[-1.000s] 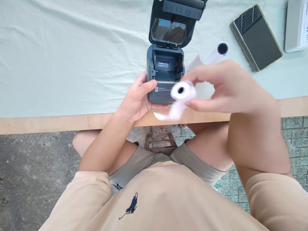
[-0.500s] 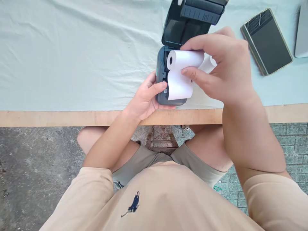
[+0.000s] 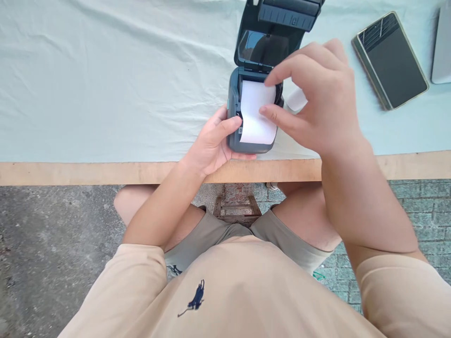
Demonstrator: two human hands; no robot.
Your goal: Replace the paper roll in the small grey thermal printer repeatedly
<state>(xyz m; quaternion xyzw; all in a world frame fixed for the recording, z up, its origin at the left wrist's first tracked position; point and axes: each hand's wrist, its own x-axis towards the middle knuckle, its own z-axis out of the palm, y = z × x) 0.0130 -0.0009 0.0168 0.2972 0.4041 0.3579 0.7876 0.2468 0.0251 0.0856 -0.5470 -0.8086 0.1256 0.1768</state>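
Observation:
My left hand (image 3: pixel 218 141) grips a dark grey portable label printer (image 3: pixel 257 149) at its lower left side, thumb on the near rim and fingers underneath. The printer's lid (image 3: pixel 269 44) is swung up and away at the far side. Inside the bay lies a white paper roll (image 3: pixel 257 98), its loose end reaching over the front edge. My right hand (image 3: pixel 317 94) hovers over the roll, thumb and index finger apart with nothing gripped between them. Whether the thumb touches the paper, I cannot tell. A white cylindrical object (image 3: pixel 297 99) is partly hidden behind this hand.
A smartphone (image 3: pixel 394 65) lies at the right on the pale cloth (image 3: pixel 105 94). Beyond it, a grey flat device (image 3: pixel 442 51) is cut off by the picture's edge. The table's wooden edge (image 3: pixel 88 173) runs along the front, above my knees.
The paper roll has gone down into the printer's bay, and my right hand has let go of it. That hand has shifted slightly left; the left hand keeps its hold.

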